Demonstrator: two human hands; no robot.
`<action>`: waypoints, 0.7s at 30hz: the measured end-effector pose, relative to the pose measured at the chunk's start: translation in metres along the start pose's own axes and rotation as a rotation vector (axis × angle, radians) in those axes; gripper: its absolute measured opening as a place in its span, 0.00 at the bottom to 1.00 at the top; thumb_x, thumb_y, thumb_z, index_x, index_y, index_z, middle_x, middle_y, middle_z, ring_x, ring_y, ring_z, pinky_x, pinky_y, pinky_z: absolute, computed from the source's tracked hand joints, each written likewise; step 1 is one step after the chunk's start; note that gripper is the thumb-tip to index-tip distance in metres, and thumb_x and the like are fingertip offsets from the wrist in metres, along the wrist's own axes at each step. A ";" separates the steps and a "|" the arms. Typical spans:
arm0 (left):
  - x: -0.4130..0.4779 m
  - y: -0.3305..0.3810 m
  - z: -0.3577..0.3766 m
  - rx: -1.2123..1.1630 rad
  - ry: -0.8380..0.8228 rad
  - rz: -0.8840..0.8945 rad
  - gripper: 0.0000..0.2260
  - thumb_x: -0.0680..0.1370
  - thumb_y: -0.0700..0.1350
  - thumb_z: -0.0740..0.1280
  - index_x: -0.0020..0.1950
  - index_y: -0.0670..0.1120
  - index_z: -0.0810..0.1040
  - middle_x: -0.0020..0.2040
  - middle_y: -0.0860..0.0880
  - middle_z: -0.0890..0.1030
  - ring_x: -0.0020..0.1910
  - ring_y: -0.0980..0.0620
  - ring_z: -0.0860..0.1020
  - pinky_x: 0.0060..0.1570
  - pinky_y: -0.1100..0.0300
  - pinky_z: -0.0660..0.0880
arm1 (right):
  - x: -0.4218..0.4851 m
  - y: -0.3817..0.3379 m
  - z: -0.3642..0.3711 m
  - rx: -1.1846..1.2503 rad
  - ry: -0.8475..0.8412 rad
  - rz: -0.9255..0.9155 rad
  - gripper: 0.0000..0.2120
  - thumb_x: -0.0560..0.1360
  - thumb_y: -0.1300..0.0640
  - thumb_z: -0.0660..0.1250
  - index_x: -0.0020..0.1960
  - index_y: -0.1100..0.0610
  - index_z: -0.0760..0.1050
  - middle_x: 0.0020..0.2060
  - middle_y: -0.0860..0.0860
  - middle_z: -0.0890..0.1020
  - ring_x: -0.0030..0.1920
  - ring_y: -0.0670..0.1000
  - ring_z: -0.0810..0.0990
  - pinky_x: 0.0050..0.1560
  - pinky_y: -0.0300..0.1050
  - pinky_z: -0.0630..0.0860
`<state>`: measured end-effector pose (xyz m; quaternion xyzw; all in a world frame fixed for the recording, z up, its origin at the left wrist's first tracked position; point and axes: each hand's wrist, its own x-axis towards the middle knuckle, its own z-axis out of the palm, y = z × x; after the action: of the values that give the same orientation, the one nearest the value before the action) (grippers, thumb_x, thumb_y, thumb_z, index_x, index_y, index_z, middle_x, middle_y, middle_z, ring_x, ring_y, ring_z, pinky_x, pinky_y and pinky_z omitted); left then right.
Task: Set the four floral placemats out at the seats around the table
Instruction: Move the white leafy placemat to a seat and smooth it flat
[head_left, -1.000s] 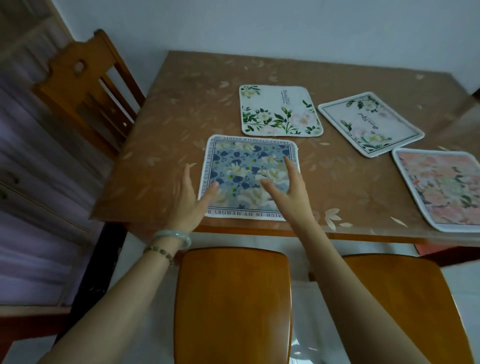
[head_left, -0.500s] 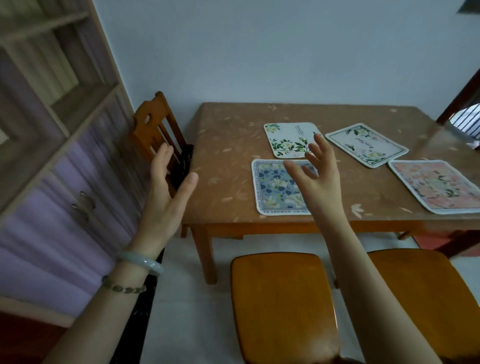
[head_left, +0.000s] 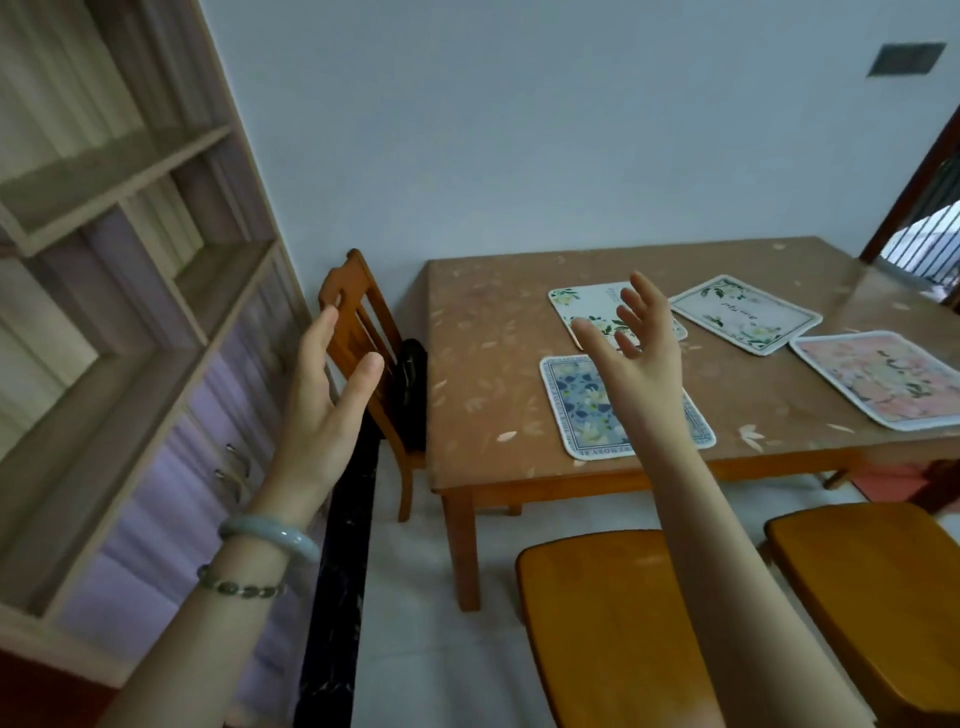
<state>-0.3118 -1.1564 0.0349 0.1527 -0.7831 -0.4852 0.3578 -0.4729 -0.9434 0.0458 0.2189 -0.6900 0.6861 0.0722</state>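
Both arms up, held out in mid-air. L hand (head_left: 322, 400) is off the table's left end, palm turned inward, fingers straight & loose, thumb apart, holding nothing. R hand (head_left: 641, 353) is raised over the table (head_left: 488, 364), fingers spread, also empty. Blue mat (head_left: 574, 405) lies flat at the near edge, partly hidden behind the R wrist, untouched. Leaf mat (head_left: 582, 306) sits behind the R fingers, script mat (head_left: 745, 314) further right, pink mat (head_left: 883, 382) at the right edge. Chair (head_left: 358, 332) behind L hand, stool (head_left: 597, 618) under R arm, shelf (head_left: 130, 260) left.
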 end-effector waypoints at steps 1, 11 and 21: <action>0.006 -0.002 0.004 -0.001 -0.014 0.007 0.39 0.71 0.67 0.59 0.78 0.51 0.56 0.77 0.55 0.59 0.74 0.64 0.57 0.65 0.77 0.55 | 0.004 0.002 0.001 -0.007 0.013 0.001 0.31 0.73 0.52 0.71 0.72 0.49 0.63 0.66 0.46 0.71 0.65 0.43 0.70 0.61 0.35 0.67; 0.114 -0.063 0.028 -0.104 -0.076 0.006 0.36 0.71 0.68 0.59 0.76 0.54 0.59 0.76 0.55 0.61 0.73 0.63 0.60 0.68 0.69 0.58 | 0.075 0.039 0.040 -0.083 0.077 -0.024 0.32 0.73 0.49 0.71 0.72 0.49 0.62 0.69 0.48 0.70 0.68 0.44 0.69 0.65 0.41 0.67; 0.279 -0.108 0.073 -0.076 -0.186 0.058 0.33 0.75 0.65 0.58 0.76 0.52 0.61 0.75 0.55 0.62 0.70 0.62 0.63 0.53 0.85 0.59 | 0.193 0.080 0.085 -0.107 0.231 0.037 0.32 0.73 0.52 0.71 0.73 0.51 0.62 0.69 0.50 0.70 0.69 0.45 0.68 0.68 0.44 0.67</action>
<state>-0.5699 -1.3244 0.0357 0.0705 -0.7981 -0.5160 0.3031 -0.6602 -1.0685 0.0458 0.1215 -0.7168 0.6701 0.1499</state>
